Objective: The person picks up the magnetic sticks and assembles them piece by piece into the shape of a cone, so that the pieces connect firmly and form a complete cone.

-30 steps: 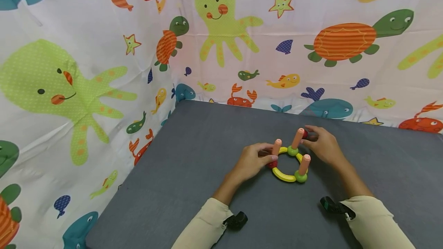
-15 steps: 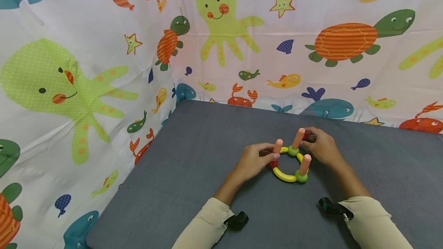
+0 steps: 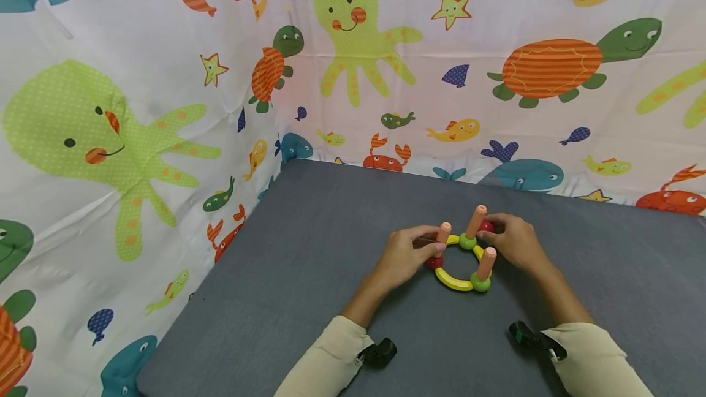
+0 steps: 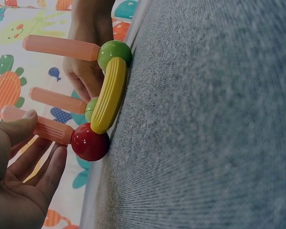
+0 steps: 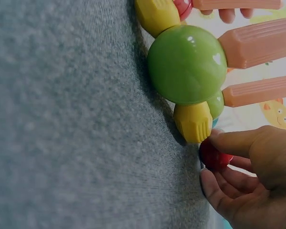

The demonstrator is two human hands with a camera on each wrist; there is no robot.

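A ring of curved yellow sticks [image 3: 453, 280] and balls lies on the grey table. Peach rods stand up from two green balls, the near one [image 3: 480, 282] and the far one [image 3: 467, 241], and from a red ball [image 4: 90, 142] at the ring's left. My left hand [image 3: 401, 257] pinches the peach rod [image 4: 54, 130] above that red ball between thumb and fingers. On the far right side, my right hand [image 3: 514, 241] holds a second red ball [image 5: 214, 155] with thumb and fingertips, close to a yellow stick's end [image 5: 193, 125]. Whether they touch I cannot tell.
The grey tabletop [image 3: 265, 299] spreads around the ring. A white curtain [image 3: 419, 29] with printed sea animals hangs behind and at the left. Black straps [image 3: 377, 353] with devices sit at both sleeve cuffs.
My right hand has come down and slightly nearer, bringing its red ball lower and more into sight beside the far peach rod. My left hand keeps its grip with hardly any movement.
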